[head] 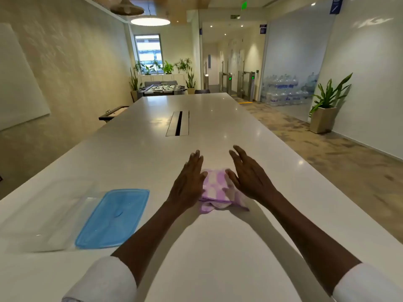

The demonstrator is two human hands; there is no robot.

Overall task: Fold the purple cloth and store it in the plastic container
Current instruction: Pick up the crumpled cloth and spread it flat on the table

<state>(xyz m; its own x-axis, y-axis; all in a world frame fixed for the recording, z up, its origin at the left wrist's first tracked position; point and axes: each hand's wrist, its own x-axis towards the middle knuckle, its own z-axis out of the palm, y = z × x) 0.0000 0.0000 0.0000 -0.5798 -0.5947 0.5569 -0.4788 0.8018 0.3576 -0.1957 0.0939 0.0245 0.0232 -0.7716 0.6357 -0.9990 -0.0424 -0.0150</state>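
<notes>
The purple and white checked cloth (216, 190) lies folded into a small bundle on the white table (218, 247), a loose corner hanging out at its near side. My left hand (188, 182) rests flat against the cloth's left edge, fingers straight. My right hand (248, 173) hovers over its right side with fingers spread, thumb touching the cloth. Neither hand grips it. To the left lies a blue plastic lid (113, 217), and beside it a clear plastic container (48, 214), hard to make out against the table.
A cable slot (178, 123) is set into the table's middle, further away. The table's right edge runs along a carpeted walkway with a potted plant (325, 105). A foosball table and more plants stand past the far end.
</notes>
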